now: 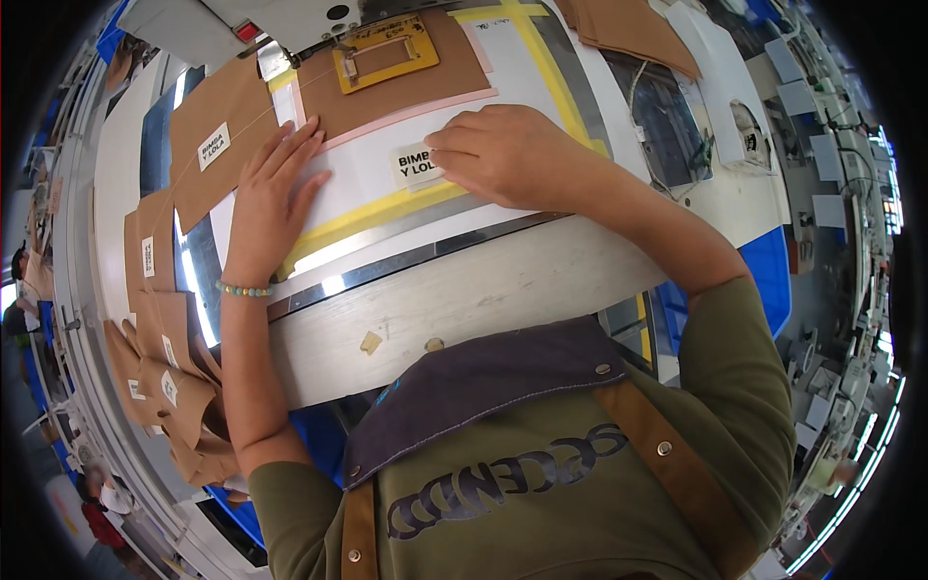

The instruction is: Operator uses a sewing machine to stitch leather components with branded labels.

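My right hand [512,155] is closed, with its fingers pinching the right end of a white printed label [414,166] that lies over a white board [362,188] edged with yellow tape. My left hand [275,188] lies flat with its fingers stretched out. Its fingertips touch the near left corner of a brown sheet [362,114]. A pink strip [416,118] runs along the near edge of this sheet, and a yellow rectangular frame [394,74] rests on top of it. Left of my left hand is another brown piece [227,101] bearing a similar white label.
The head of a sewing machine [280,29] stands at the far side. Several labelled brown pieces [174,333] hang in a linked row at the left table edge. More brown sheets [643,34] lie at the far right, beside a white box-shaped unit [725,97]. A blue bin [768,290] is below.
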### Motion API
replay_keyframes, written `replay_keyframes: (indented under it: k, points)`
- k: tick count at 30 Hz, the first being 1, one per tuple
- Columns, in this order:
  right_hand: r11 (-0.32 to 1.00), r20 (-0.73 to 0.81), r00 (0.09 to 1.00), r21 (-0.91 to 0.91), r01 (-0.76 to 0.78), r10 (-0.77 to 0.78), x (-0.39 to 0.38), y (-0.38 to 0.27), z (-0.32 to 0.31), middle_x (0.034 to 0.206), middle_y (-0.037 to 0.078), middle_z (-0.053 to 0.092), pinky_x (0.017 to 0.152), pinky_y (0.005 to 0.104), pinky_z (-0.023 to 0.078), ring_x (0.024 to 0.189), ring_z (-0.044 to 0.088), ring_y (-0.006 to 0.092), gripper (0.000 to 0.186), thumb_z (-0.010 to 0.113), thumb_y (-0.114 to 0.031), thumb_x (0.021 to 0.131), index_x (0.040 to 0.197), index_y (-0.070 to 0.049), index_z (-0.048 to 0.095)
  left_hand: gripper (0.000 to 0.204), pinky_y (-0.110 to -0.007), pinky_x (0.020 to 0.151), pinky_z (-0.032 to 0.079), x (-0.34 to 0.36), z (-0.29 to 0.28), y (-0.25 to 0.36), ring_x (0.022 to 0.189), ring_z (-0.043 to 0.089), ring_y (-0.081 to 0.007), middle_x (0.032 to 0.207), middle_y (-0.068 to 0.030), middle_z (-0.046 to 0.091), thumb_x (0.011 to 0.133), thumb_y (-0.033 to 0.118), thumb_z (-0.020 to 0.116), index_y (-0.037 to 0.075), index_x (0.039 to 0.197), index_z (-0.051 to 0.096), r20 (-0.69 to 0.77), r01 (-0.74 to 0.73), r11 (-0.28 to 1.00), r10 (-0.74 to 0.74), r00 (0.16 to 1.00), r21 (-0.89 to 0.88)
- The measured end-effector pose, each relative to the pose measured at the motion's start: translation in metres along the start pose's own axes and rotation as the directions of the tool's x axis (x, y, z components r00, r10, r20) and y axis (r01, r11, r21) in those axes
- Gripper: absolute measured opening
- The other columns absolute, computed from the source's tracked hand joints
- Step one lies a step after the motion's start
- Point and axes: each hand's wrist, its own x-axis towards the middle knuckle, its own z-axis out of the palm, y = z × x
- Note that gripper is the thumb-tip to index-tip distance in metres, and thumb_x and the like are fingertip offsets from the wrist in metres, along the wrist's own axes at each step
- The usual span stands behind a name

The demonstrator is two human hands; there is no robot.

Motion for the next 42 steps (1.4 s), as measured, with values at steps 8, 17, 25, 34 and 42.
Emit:
replay_keyframes:
  k: [8, 17, 25, 34, 42]
  points:
    - [0.999, -0.114, 0.992, -0.018, 0.051, -0.053, 0.009, 0.022, -0.002, 0.098, 0.004, 0.075, 0.076, 0.0361, 0.06, 0.088, 0.073, 0.0219, 0.009, 0.074, -0.012, 0.088, 0.094, -0.006, 0.074, 0.041, -0.048, 0.116, 0.049, 0.001, -0.011, 0.003, 0.142, 0.058, -0.037, 0.149, -0.0075, 0.068, 0.097, 0.018, 0.077, 0.005, 0.136, 0.072, -0.025, -0.001, 0.999, 0.002, 1.0, 0.038]
    - [0.981, -0.161, 0.979, -0.132, -0.144, 0.122, 0.055, 0.067, 0.007, 0.106, 0.008, 0.08, 0.075, 0.0372, 0.061, 0.09, 0.075, 0.0268, 0.014, 0.075, -0.014, 0.094, 0.102, -0.003, 0.079, 0.042, -0.045, 0.11, 0.053, 0.031, -0.024, 0.025, 0.133, 0.064, -0.0334, 0.143, -0.008, 0.071, 0.095, 0.01, 0.078, 0.007, 0.137, 0.072, -0.065, -0.082, 0.996, 0.08, 0.995, -0.025]
    - [0.967, -0.093, 0.963, 0.029, -0.252, 0.253, 0.061, 0.058, 0.007, 0.1, 0.007, 0.078, 0.074, 0.0391, 0.06, 0.087, 0.074, 0.0274, 0.011, 0.072, -0.013, 0.091, 0.096, -0.004, 0.077, 0.04, -0.044, 0.102, 0.057, 0.044, -0.021, 0.028, 0.122, 0.07, -0.0339, 0.139, -0.0115, 0.073, 0.096, 0.014, 0.078, 0.004, 0.135, 0.072, -0.065, -0.037, 0.993, 0.03, 0.997, -0.116]
    - [0.927, -0.09, 0.994, -0.365, -0.09, 0.061, 0.073, 0.094, 0.044, 0.091, 0.003, 0.071, 0.084, 0.0367, 0.061, 0.098, 0.073, 0.023, 0.009, 0.073, -0.011, 0.084, 0.092, -0.008, 0.076, 0.048, -0.046, 0.11, 0.053, 0.076, 0.018, 0.024, 0.135, 0.061, -0.0364, 0.146, -0.0163, 0.067, 0.101, 0.025, 0.075, 0.002, 0.142, 0.067, -0.055, -0.089, 0.996, 0.088, 0.995, -0.006]
    - [0.964, 0.003, 0.964, -0.026, -0.265, 0.265, 0.058, 0.098, 0.043, 0.125, 0.006, 0.077, 0.101, 0.0405, 0.059, 0.121, 0.068, 0.0267, 0.029, 0.068, -0.02, 0.101, 0.125, -0.005, 0.076, 0.054, -0.047, 0.119, 0.046, 0.077, 0.028, 0.014, 0.144, 0.053, -0.0403, 0.151, -0.0195, 0.063, 0.102, 0.03, 0.072, 0.003, 0.148, 0.063, -0.016, -0.069, 0.996, 0.07, 0.997, 0.051]
